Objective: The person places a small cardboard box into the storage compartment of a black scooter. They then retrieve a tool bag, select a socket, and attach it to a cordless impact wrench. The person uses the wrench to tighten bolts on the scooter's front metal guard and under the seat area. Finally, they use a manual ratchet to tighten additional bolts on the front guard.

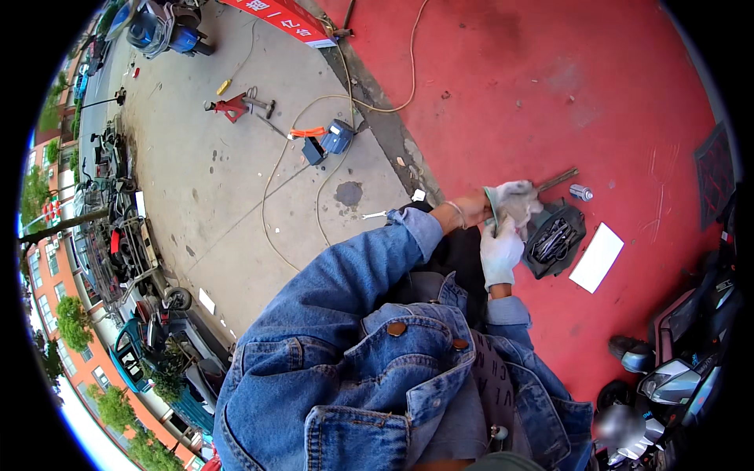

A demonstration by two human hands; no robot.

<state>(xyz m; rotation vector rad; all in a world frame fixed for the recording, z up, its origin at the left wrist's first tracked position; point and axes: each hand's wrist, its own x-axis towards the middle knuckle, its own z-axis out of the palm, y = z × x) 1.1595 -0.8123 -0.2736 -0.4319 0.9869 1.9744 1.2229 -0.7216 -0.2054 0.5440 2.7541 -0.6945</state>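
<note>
My left hand (pixel 514 202) is partly inside a white work glove with a green-edged cuff (pixel 492 204); the bare wrist shows below it, and the fingers are too bunched in cloth to tell their pose. Gloved in white, my right hand (pixel 501 255) is closed on the edge of that glove, close under the left palm. Just beyond both hands, on the red floor, stands a dark open tool bag (pixel 554 240) full of metal tools. A brownish rod (pixel 558 180) lies past my left fingertips.
A small spray can (pixel 581 192) and a white board (pixel 597 258) lie near the bag. Leftward on grey concrete are a wrench (pixel 375 214), a dark blue case (pixel 338 136), a red jack stand (pixel 232 107) and a looping hose (pixel 275 184). Parked motorcycles (pixel 675 385) stand at lower right.
</note>
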